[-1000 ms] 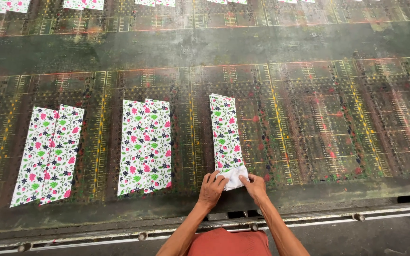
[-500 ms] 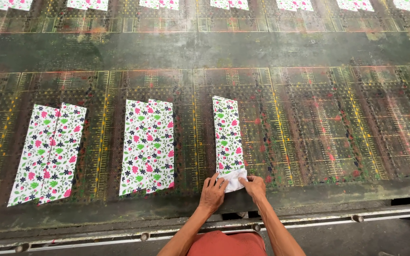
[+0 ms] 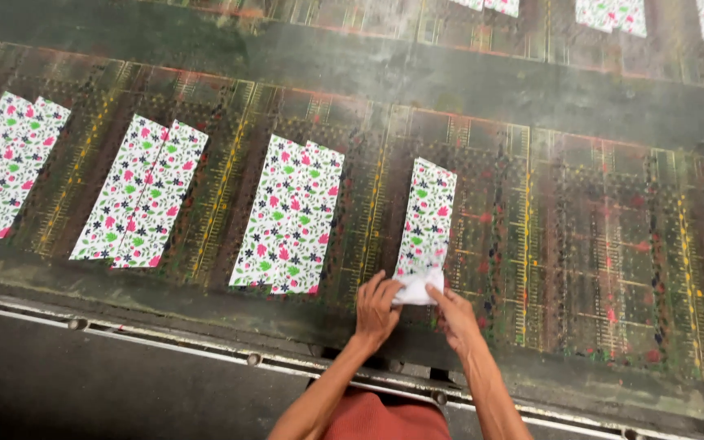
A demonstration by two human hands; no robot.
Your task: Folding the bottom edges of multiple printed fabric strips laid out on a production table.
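A narrow strip of white cloth with pink and green flowers [image 3: 428, 220] lies on a long ink-stained printing table [image 3: 596, 244]. Its near end is lifted and folded back, showing the plain white underside. My left hand [image 3: 377, 308] and my right hand [image 3: 455, 316] both pinch that folded near end, one at each corner. The rest of the strip lies flat on the table.
Wider pairs of the same flowered cloth lie to the left: one pair [image 3: 291, 216], another pair [image 3: 142, 194] and a third pair [image 3: 8, 163]. More pieces [image 3: 613, 12] lie across the far row. A metal rail [image 3: 165, 342] runs along the near edge.
The view has shifted so the pieces sit further left and tilted. My hands stay on the strip's near end, which is still folded back.
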